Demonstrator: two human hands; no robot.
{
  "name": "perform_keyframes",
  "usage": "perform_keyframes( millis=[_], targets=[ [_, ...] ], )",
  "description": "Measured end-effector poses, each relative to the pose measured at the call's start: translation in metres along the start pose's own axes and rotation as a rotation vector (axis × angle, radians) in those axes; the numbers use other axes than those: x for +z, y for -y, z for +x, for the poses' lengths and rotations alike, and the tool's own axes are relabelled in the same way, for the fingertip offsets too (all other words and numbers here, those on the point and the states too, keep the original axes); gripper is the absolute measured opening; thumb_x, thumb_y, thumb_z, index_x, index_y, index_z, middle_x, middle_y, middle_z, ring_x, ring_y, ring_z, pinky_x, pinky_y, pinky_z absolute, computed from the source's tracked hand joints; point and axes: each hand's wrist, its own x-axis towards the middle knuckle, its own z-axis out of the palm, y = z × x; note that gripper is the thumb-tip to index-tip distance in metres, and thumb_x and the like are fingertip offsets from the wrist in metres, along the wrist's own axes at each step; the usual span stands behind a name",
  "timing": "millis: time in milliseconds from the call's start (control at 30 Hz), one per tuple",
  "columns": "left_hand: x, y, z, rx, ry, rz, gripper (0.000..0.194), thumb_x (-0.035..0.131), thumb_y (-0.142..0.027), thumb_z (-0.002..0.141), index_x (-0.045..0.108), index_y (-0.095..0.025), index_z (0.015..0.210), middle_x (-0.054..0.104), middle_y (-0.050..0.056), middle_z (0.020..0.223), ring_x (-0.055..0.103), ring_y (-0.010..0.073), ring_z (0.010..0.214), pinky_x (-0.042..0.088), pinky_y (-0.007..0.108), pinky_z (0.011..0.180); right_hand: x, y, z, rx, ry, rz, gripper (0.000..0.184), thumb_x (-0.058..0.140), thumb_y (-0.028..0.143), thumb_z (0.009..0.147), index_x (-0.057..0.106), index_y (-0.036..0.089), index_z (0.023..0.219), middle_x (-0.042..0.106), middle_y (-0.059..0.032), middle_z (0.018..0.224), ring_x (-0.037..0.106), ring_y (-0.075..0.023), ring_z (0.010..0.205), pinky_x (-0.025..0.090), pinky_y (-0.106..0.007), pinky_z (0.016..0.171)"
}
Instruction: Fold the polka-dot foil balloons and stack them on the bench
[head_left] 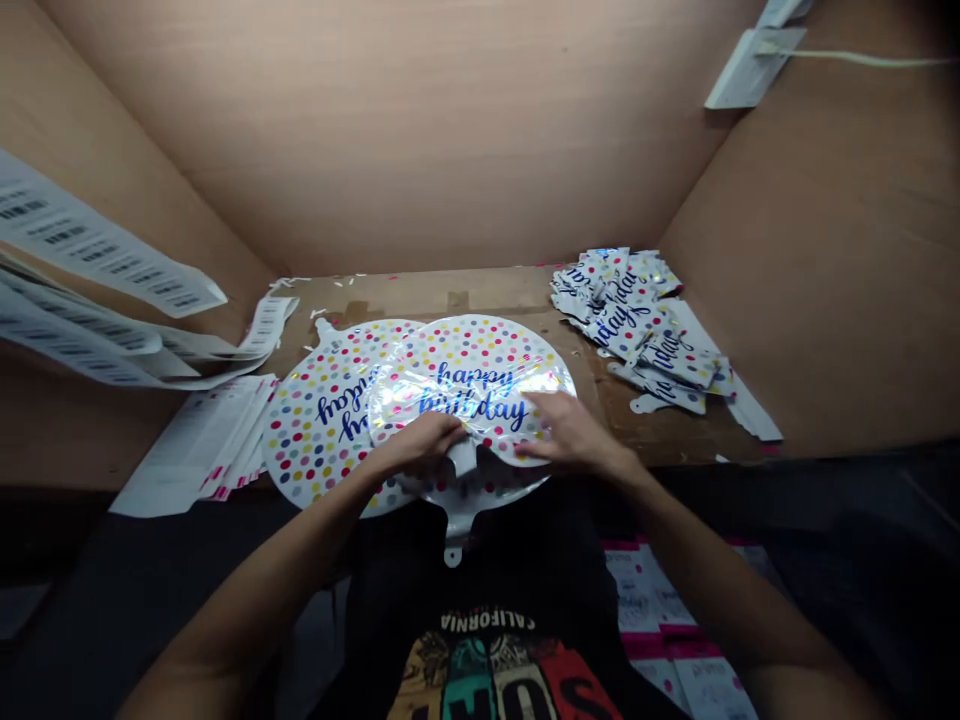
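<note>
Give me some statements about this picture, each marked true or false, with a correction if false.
The right hand rests on a polka-dot foil balloon: true.
The left hand holds scissors: false, it lies on the same balloon, beside a white foil tab.
A second polka-dot balloon lies partly under the first: true.
The pile of printed foil pieces lies left of the balloons: false, to their right.
Strips of barcode labels hang at the left: true.

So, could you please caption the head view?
Left hand, right hand on a polka-dot foil birthday balloon overlapping another, beside piled foil balloons.
</note>
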Motion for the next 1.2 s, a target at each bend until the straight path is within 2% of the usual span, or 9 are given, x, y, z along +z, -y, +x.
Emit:
perform_keyframes(
  millis=[133,300,367,467,567,733,900,1000,1200],
  targets=[
    [-0.031,-0.022,0.019,-0.047,-0.105,0.287,0.038,0.049,-0.041,0.102,0.068,-0.019,0.077,0.068,0.007,0.078,0.058,0.0216,0.073,0.04,0.033,0.073,0.022,0.04,0.041,0.068,0.15,0.077,0.032,0.054,0.038,0.101,0.072,0.019,0.12,0.076,-0.0133,0.107,0.068,-0.0265,0.098,0.046,-0.035,0.093],
    [-0.048,-0.039,0.035,0.008,-0.79,0.552,0.032,0.043,-0.034,0.107,0.067,-0.018,0.12,0.065,0.016,0.13,0.052,0.0318,0.124,0.035,0.045,0.108,-0.016,0.008,0.139,0.302,0.121,0.064,0.029,0.059,0.036,0.1,0.075,0.013,0.091,0.076,-0.0181,0.106,0.066,-0.0243,0.099,0.044,-0.028,0.089],
    [-0.045,-0.031,0.044,-0.005,-0.768,0.575,0.034,0.039,-0.035,0.108,0.066,-0.018,0.12,0.065,0.016,0.13,0.052,0.0313,0.125,0.036,0.045,0.109,-0.029,0.001,0.166,0.352,0.059,0.109,0.034,0.063,0.041,0.098,0.076,0.01,0.095,0.076,-0.0203,0.108,0.066,-0.0242,0.102,0.044,-0.028,0.091],
    [-0.037,-0.003,0.059,-0.162,-0.546,0.63,0.035,0.045,-0.04,0.106,0.066,-0.018,0.123,0.067,0.016,0.128,0.054,0.0327,0.124,0.037,0.046,0.108,-0.039,-0.007,0.179,0.367,-0.044,0.174,0.045,0.057,0.052,0.101,0.075,0.012,0.11,0.076,-0.0142,0.105,0.065,-0.0206,0.1,0.047,-0.028,0.089],
    [-0.028,0.03,0.065,-0.282,-0.447,0.635,0.043,0.049,-0.047,0.103,0.063,-0.021,0.135,0.058,0.014,0.148,0.046,0.0338,0.138,0.033,0.049,0.116,-0.046,-0.026,0.168,0.455,-0.064,0.23,0.051,0.066,0.059,0.092,0.076,0.011,0.103,0.075,-0.0109,0.089,0.066,-0.0207,0.087,0.049,-0.028,0.08],
    [-0.014,0.058,0.064,-0.276,-0.51,0.596,0.057,0.038,-0.051,0.106,0.05,-0.023,0.154,0.036,0.01,0.169,0.027,0.0315,0.156,0.019,0.05,0.126,-0.041,-0.059,0.135,0.695,0.172,0.005,0.046,0.068,0.053,0.093,0.077,0.008,0.089,0.074,-0.0158,0.083,0.069,-0.0247,0.078,0.048,-0.029,0.07],
    [-0.013,0.061,0.064,-0.266,-0.532,0.581,0.061,0.034,-0.054,0.106,0.047,-0.022,0.157,0.035,0.01,0.17,0.025,0.0332,0.157,0.017,0.053,0.126,-0.017,-0.062,0.09,0.749,-0.089,-0.26,0.051,0.038,0.045,0.107,0.072,0.009,0.123,0.072,-0.0276,0.114,0.07,-0.034,0.108,0.05,-0.039,0.088],
    [-0.018,0.062,0.063,-0.302,-0.523,0.564,0.062,0.034,-0.055,0.106,0.047,-0.023,0.157,0.036,0.01,0.169,0.025,0.0328,0.157,0.02,0.051,0.125,-0.021,-0.076,0.044,0.865,-0.157,-0.403,0.053,0.034,0.044,0.108,0.072,0.01,0.122,0.073,-0.027,0.106,0.073,-0.0347,0.101,0.051,-0.041,0.087],
    [-0.03,0.035,0.086,-0.366,-0.468,0.504,0.077,0.052,-0.078,0.089,0.061,-0.016,0.135,0.055,0.023,0.15,0.044,0.0432,0.139,0.036,0.058,0.112,-0.012,-0.078,-0.047,0.701,-0.125,-0.524,0.052,0.048,0.063,0.102,0.071,0.018,0.111,0.075,-0.0185,0.091,0.073,-0.0347,0.088,0.049,-0.038,0.075]
  ],
)
